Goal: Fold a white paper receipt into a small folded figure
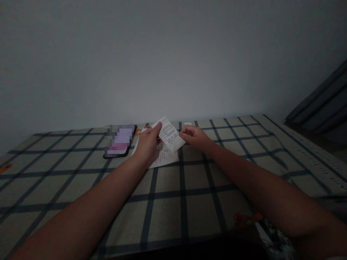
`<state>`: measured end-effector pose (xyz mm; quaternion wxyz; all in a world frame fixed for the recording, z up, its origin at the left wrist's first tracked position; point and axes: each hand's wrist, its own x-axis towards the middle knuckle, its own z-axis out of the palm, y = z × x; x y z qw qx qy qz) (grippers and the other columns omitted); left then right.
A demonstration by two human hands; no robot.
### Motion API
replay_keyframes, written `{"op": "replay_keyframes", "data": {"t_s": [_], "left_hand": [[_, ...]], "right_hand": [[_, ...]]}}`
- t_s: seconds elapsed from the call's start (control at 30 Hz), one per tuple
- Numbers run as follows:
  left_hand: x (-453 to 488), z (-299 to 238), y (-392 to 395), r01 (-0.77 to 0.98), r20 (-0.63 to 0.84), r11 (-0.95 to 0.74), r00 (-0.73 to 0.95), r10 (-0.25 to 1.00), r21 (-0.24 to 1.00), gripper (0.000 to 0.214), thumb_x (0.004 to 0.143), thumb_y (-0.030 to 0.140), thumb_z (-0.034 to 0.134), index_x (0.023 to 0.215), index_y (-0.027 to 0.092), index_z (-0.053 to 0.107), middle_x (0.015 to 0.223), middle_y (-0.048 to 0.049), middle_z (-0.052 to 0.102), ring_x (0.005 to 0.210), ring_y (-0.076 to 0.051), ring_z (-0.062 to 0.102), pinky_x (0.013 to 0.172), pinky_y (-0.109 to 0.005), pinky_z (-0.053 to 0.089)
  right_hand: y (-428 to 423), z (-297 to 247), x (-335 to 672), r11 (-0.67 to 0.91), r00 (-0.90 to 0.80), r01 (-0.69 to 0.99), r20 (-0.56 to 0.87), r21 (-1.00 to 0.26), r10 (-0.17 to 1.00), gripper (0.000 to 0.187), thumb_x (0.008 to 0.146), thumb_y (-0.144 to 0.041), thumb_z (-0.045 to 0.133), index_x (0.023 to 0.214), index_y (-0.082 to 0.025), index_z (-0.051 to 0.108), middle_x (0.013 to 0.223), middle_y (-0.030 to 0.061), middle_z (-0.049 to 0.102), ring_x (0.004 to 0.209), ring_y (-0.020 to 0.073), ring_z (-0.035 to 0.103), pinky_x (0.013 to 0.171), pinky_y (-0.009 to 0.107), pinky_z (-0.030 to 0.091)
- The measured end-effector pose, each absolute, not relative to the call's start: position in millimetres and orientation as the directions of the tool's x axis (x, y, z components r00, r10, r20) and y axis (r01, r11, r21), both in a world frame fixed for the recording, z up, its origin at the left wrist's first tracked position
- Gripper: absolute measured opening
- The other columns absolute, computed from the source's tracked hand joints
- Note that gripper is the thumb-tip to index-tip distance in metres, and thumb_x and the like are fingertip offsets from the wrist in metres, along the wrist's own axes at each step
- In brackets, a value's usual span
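My left hand (148,143) is closed on a small printed paper slip (170,134), its thumb lying on top of the printed side. The slip is tilted, with lines of dark text and what looks like a table on it. At the slip's right edge, the curled fingers of my right hand (194,136) pinch together and appear to grip it. Beneath the slip and the left hand lies a larger white sheet (165,159) with printed text, partly hidden by them.
A phone (119,141) with a lit, blurred screen lies left of my left hand. A checked cloth (168,195) covers the surface, which meets a plain wall (173,61). A small white item (188,124) sits behind my right hand. Dark folded fabric (322,97) is at far right.
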<state>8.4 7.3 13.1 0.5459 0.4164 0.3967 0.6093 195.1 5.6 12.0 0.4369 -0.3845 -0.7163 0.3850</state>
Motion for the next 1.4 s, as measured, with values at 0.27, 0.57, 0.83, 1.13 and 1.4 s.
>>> {"op": "replay_keyframes", "data": {"t_s": [0.27, 0.57, 0.83, 1.13, 1.4], "left_hand": [[8.8, 11.8, 6.2, -0.286, 0.130, -0.095, 0.106, 0.986, 0.953, 0.028, 0.077, 0.042, 0.070, 0.085, 0.015, 0.071, 0.093, -0.0099, 0.074, 0.076, -0.019, 0.067, 0.063, -0.027, 0.052], [10.3, 5.8, 7.1, -0.137, 0.091, -0.072, 0.138, 0.986, 0.988, 0.027, 0.072, 0.041, 0.076, 0.074, 0.014, 0.073, 0.079, -0.0091, 0.073, 0.068, -0.016, 0.066, 0.069, -0.029, 0.054], [13.2, 8.6, 0.3, -0.205, 0.139, -0.091, 0.237, 0.961, 0.975, 0.044, 0.068, 0.033, 0.081, 0.109, 0.020, 0.071, 0.111, -0.0117, 0.071, 0.088, -0.019, 0.069, 0.079, -0.032, 0.055], [11.7, 7.2, 4.3, -0.209, 0.127, -0.082, 0.211, 0.969, 0.975, 0.050, 0.066, 0.032, 0.081, 0.110, 0.014, 0.068, 0.109, -0.0139, 0.070, 0.088, -0.019, 0.069, 0.075, -0.030, 0.054], [12.7, 9.7, 1.6, -0.170, 0.100, -0.066, 0.200, 0.975, 0.983, 0.047, 0.068, 0.035, 0.080, 0.109, 0.014, 0.070, 0.114, -0.0149, 0.069, 0.091, -0.020, 0.067, 0.076, -0.032, 0.054]], "right_hand": [[14.8, 7.7, 196.3, 0.351, -0.251, 0.175, 0.303, -0.920, 0.919, 0.024, 0.083, -0.040, 0.057, 0.084, -0.016, 0.059, 0.073, 0.0009, 0.059, 0.063, 0.0110, 0.053, 0.058, 0.025, 0.045], [10.1, 9.3, 201.3, 0.652, -0.361, 0.505, 0.548, -0.565, 0.755, 0.038, 0.085, -0.039, 0.062, 0.117, -0.018, 0.063, 0.104, 0.0081, 0.062, 0.088, 0.0175, 0.056, 0.076, 0.032, 0.046], [9.0, 10.1, 198.7, 0.690, -0.405, 0.449, 0.559, -0.568, 0.723, 0.055, 0.076, -0.053, 0.070, 0.123, -0.024, 0.060, 0.116, 0.0087, 0.062, 0.104, 0.0227, 0.055, 0.090, 0.038, 0.044], [6.0, 10.6, 198.3, 0.709, -0.508, 0.461, 0.497, -0.533, 0.704, 0.055, 0.086, -0.054, 0.059, 0.130, -0.020, 0.056, 0.109, 0.0100, 0.057, 0.096, 0.0210, 0.052, 0.081, 0.035, 0.044], [9.3, 9.5, 199.1, 0.653, -0.454, 0.463, 0.472, -0.599, 0.755, 0.054, 0.081, -0.052, 0.066, 0.124, -0.019, 0.061, 0.097, 0.0054, 0.060, 0.080, 0.0160, 0.052, 0.076, 0.032, 0.044]]}}
